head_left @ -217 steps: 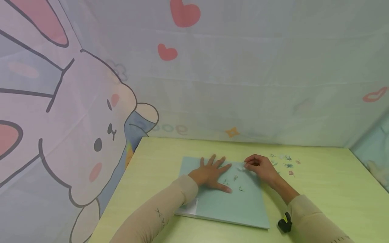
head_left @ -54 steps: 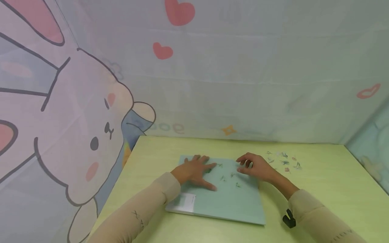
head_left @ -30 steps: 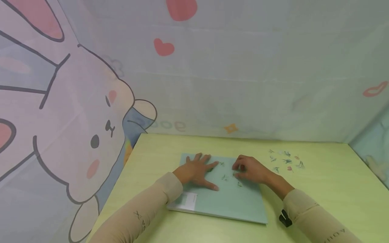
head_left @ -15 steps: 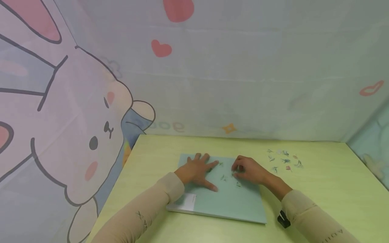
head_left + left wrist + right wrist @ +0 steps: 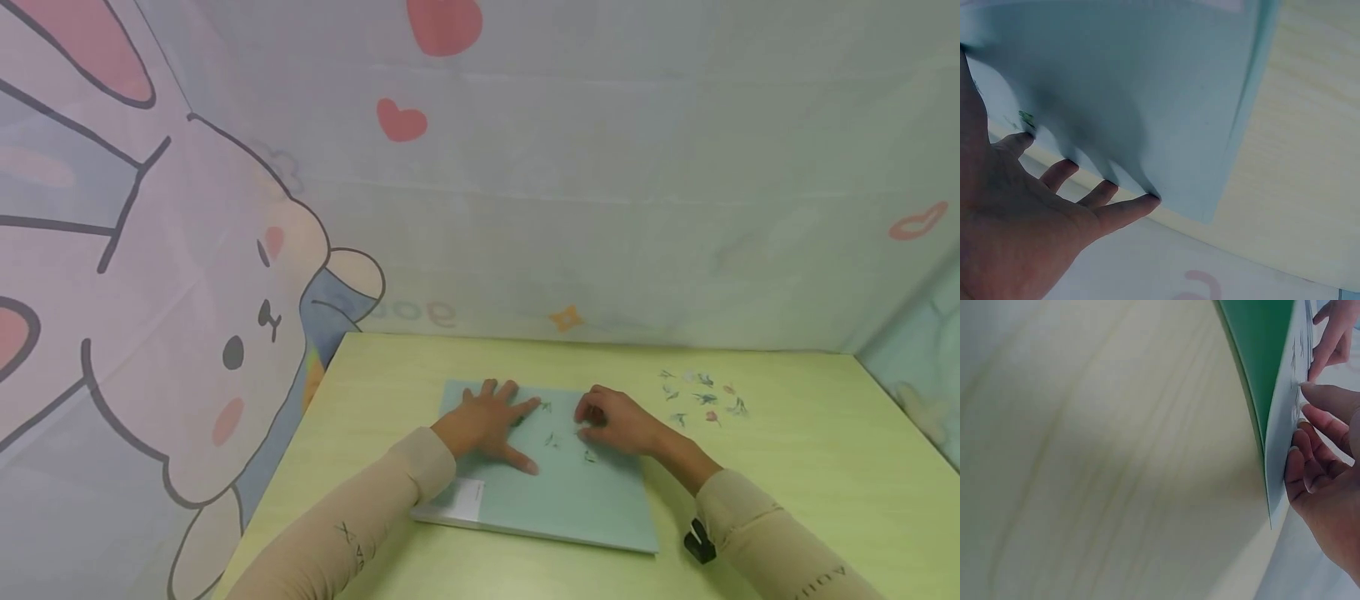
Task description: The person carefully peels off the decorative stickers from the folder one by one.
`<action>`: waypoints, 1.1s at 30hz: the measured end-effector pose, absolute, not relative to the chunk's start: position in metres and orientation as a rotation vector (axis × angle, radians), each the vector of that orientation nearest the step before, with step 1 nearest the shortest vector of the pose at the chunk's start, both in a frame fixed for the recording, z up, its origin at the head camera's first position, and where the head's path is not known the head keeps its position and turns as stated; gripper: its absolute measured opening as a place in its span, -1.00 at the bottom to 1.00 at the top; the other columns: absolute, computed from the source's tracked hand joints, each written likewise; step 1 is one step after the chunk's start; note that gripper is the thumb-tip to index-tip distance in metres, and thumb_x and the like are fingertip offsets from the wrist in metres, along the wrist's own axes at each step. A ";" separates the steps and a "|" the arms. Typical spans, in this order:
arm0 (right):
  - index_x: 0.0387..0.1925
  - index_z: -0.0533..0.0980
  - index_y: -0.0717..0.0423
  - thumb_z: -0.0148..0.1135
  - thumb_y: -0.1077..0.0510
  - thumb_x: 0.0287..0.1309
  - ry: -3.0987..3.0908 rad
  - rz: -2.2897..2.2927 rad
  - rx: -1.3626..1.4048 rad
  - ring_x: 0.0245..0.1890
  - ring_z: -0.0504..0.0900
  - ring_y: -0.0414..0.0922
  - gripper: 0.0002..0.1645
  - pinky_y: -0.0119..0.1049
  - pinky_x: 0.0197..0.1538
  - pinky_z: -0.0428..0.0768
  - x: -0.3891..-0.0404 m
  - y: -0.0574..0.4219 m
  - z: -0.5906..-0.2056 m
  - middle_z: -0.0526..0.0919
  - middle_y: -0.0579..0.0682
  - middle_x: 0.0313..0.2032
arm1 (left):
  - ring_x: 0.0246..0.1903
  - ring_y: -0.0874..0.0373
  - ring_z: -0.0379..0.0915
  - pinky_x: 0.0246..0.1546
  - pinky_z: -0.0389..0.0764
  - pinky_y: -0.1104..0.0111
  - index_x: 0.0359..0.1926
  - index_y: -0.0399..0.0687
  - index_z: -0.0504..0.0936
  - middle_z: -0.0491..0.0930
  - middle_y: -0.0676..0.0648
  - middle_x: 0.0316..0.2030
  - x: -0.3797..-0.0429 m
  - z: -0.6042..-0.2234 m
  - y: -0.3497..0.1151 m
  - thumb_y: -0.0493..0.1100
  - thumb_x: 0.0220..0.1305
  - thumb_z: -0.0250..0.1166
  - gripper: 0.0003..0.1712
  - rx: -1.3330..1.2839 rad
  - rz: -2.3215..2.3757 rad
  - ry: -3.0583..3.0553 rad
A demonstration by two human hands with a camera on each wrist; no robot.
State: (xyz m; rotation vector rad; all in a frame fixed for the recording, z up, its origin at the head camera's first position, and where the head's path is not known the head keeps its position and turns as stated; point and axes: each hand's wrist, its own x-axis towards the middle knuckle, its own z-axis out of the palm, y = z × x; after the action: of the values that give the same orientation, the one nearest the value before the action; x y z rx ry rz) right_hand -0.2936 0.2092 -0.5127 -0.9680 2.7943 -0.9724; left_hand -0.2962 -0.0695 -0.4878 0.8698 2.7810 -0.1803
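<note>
Pale green folder (image 5: pixel 562 508) lying on the yellow table (image 5: pixel 810 475)!
Left hand (image 5: pixel 487 422) spread across it, fingers wide, holding nothing; small leafy cutouts (image 5: pixel 589 457) lie on the folder beside both hands; right hand (image 5: pixel 617 422) at its right side, fingers bent, thumb and forefinger close together, and whether they pinch a cutout I cannot tell; farther right, floral cutouts (image 5: pixel 705 399) lie scattered on the table.
</note>
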 end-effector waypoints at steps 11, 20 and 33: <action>-0.29 0.69 0.02 0.46 0.27 0.31 2.761 -1.017 -0.995 -0.26 0.50 -0.19 -0.91 -0.26 -0.14 0.56 -0.293 0.213 -0.513 0.56 -0.09 -0.26 | 0.56 -0.23 0.00 0.35 0.33 -0.33 0.71 0.46 0.01 0.06 -0.08 0.62 -0.295 -0.486 -0.070 0.78 -0.05 0.27 0.37 0.859 -0.183 2.794; -0.30 0.67 0.02 0.40 0.32 0.33 2.787 -0.990 -0.992 -0.27 0.51 -0.22 -0.86 -0.28 -0.15 0.56 -0.291 0.211 -0.517 0.56 -0.13 -0.28 | 0.55 -0.21 0.01 0.34 0.35 -0.31 0.71 0.48 -0.01 0.06 -0.07 0.61 -0.297 -0.492 -0.071 0.81 -0.06 0.23 0.39 0.878 -0.208 2.797; -0.17 0.63 0.21 0.34 0.25 0.44 2.566 -1.310 -0.723 -0.18 0.64 -0.05 -0.93 -0.31 -0.09 0.62 -0.290 0.219 -0.513 0.70 0.03 -0.21 | 0.55 -0.20 0.01 0.37 0.31 -0.33 0.71 0.45 0.03 0.06 -0.07 0.61 -0.293 -0.486 -0.070 0.77 -0.04 0.28 0.37 0.866 -0.179 2.793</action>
State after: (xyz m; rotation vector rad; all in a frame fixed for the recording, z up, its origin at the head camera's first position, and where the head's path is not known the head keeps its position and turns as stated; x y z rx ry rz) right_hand -0.2901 0.2189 -0.5125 -0.7231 2.5662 -1.3099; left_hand -0.2926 -0.0701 -0.4864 0.8664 2.7932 -0.1790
